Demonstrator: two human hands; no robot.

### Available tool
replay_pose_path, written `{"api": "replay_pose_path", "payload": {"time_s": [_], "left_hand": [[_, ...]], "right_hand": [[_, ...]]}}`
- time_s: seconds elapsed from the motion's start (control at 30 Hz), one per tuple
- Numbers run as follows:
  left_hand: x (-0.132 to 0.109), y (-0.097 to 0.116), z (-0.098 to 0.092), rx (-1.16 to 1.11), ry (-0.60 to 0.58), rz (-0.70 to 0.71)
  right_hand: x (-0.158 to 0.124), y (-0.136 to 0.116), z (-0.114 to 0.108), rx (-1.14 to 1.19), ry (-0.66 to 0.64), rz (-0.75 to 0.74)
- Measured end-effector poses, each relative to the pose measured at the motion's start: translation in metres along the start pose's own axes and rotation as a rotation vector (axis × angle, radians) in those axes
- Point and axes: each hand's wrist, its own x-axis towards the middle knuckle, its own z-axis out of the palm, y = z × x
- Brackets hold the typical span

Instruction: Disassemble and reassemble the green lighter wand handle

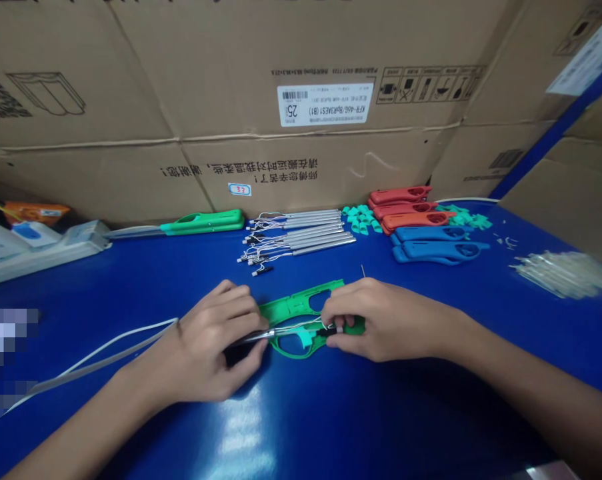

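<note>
A green plastic lighter shell [295,308] lies open on the blue table [331,413] in front of me. My left hand [215,347] is closed round a thin metal tube [253,337] that runs into the shell from the left. My right hand [381,320] pinches a small black part with white wires at the shell's right end. A turquoise trigger piece [305,339] sits inside the shell between the hands.
Behind lie several metal tubes with wires [301,233], a finished green lighter [201,223], turquoise triggers [358,219], red shells [405,207] and blue shells [435,244]. Clear tubes [563,272] lie at the right, a white power strip [35,253] at the left. Cardboard boxes [281,100] wall the back.
</note>
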Motion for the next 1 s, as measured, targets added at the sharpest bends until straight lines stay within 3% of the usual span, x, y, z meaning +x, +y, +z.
{"api": "replay_pose_path", "payload": {"time_s": [1.0], "left_hand": [[0.0005, -0.0004, 0.0007, -0.062, -0.014, 0.015]], "right_hand": [[-0.0018, -0.0024, -0.0028, -0.003, -0.08, -0.005]]}}
